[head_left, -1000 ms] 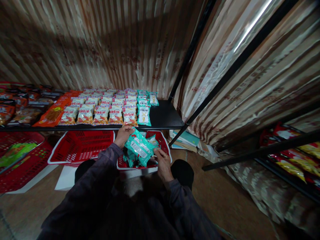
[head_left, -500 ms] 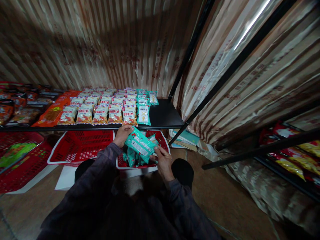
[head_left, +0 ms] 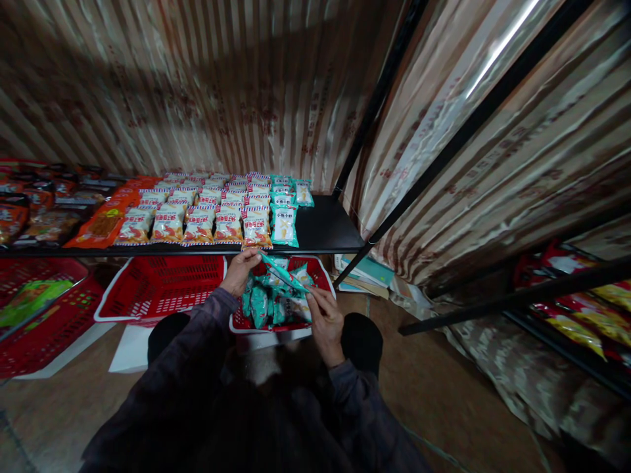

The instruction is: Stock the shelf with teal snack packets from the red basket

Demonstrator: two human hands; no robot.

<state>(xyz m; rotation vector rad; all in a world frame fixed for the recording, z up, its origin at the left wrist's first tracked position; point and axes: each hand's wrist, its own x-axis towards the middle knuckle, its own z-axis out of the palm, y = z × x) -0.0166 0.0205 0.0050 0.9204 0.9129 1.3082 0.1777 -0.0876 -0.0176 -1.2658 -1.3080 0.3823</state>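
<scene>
A teal snack packet (head_left: 284,272) is stretched between both hands, seen nearly edge-on. My left hand (head_left: 240,270) pinches its upper left end, and my right hand (head_left: 325,322) pinches its lower right end. Beneath it, more teal packets (head_left: 259,306) lie in a red basket (head_left: 323,279) with a white rim. On the black shelf (head_left: 325,226) behind, a column of teal packets (head_left: 284,225) stands beside rows of white-and-orange packets (head_left: 228,225). One further teal packet (head_left: 303,192) sits at the back right of that column.
Left of the hands is a second red basket (head_left: 162,279), then another with green packets (head_left: 32,302). Orange bags (head_left: 101,223) lie on the shelf's left. Black shelf posts (head_left: 419,187) slant at right, near red-and-yellow bags (head_left: 574,315). Books (head_left: 367,269) lie on the floor.
The held teal packet has tipped from showing its printed broad side to nearly edge-on, uncovering more packets in the basket. Both hands still grip its ends.
</scene>
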